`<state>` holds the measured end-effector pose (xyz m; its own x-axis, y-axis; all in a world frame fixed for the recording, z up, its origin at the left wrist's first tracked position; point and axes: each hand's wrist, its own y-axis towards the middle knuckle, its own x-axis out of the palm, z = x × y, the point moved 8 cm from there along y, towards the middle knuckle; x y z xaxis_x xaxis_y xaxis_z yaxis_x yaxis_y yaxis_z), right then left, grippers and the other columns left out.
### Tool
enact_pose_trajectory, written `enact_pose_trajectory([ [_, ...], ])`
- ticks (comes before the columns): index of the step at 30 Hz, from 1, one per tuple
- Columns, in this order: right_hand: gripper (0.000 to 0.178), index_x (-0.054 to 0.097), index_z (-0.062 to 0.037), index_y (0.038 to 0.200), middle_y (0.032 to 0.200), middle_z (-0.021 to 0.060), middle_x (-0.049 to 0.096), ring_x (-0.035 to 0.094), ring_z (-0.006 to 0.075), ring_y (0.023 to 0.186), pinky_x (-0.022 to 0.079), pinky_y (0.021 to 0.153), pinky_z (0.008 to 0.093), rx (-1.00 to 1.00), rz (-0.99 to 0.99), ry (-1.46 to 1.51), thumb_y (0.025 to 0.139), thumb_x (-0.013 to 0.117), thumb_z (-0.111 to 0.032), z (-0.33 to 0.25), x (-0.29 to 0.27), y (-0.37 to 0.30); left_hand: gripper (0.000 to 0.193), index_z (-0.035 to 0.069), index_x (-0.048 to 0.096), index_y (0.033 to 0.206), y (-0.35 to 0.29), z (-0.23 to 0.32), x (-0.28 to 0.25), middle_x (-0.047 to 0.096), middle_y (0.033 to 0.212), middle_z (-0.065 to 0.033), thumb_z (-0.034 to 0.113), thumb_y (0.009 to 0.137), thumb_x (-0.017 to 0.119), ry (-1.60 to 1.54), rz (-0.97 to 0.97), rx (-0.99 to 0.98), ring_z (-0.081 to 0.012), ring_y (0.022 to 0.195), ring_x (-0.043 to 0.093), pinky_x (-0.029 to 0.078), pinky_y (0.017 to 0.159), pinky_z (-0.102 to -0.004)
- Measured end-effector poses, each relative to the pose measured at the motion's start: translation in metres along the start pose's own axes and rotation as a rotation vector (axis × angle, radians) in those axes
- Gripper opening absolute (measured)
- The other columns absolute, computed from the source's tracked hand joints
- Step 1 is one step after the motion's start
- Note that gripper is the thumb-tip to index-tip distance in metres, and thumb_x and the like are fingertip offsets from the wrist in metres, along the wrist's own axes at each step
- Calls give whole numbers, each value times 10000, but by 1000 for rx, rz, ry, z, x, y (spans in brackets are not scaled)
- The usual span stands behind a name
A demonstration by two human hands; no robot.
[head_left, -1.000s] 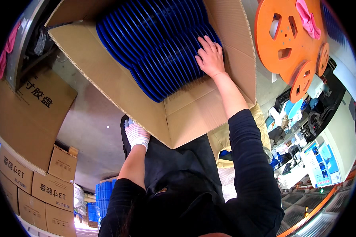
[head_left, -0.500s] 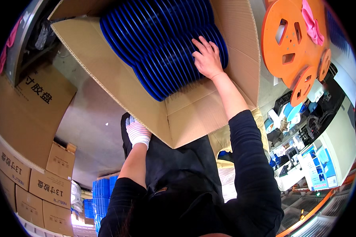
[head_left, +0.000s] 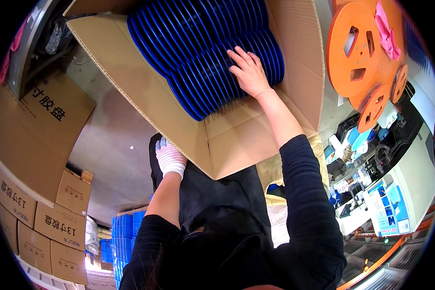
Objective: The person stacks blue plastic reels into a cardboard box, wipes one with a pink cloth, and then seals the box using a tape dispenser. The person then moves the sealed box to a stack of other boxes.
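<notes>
Your bare right hand (head_left: 249,72) lay flat, fingers spread, on the blue reels (head_left: 203,53) in the cardboard box (head_left: 237,140); your gloved left hand (head_left: 170,158) held nothing, its fingers hidden. The reels looked stiff, light and slippery; you would do best gripping their rims.

Right hand (head_left: 249,72) bare, arm extended forward, fingers spread, palm down and pressing flat. Left hand (head_left: 170,158) in white glove, arm bent, held low near the body, fingers curled.
</notes>
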<state>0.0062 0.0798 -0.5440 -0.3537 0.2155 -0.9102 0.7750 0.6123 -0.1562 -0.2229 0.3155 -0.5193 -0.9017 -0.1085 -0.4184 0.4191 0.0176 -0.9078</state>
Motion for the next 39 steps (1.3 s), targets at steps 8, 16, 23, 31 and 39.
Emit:
enact_pose_trajectory([
  [8,114,574,-94,847,1420,42,431,332,229,1361,318,1058,440,37,16,52,750,633,-79,-11,-3,8,556,112,473,1351,-1,0,-4,445,1417,-127,449,920,377,-1,-28,-19,-247,1348,360,225,1120,-430],
  [16,128,577,-136,848,1381,48,471,351,242,1351,314,1062,458,-50,11,96,749,624,-68,-25,8,11,558,108,482,1344,1,-2,-3,444,1417,-130,451,915,384,0,11,-21,-250,1346,362,224,1121,-429],
  [23,126,554,-91,800,1380,67,471,356,261,1348,321,1047,460,-11,-5,164,732,659,-79,-33,7,22,551,110,486,1339,2,-2,-6,461,1401,-126,444,911,393,2,-5,-17,-252,1341,368,226,1119,-432],
  [31,210,564,-113,864,1392,70,454,344,274,1354,316,1058,466,-109,-21,182,691,643,-24,-50,18,24,550,112,496,1329,3,-5,-3,471,1391,-121,448,903,405,-17,14,-19,-262,1341,366,234,1112,-445],
  [39,179,569,-108,864,1401,74,443,336,270,1358,317,1058,467,-45,-42,193,711,659,-85,-58,18,31,572,112,497,1325,4,-5,-1,469,1388,-117,468,882,437,-3,36,7,-267,1335,369,241,1109,-452],
])
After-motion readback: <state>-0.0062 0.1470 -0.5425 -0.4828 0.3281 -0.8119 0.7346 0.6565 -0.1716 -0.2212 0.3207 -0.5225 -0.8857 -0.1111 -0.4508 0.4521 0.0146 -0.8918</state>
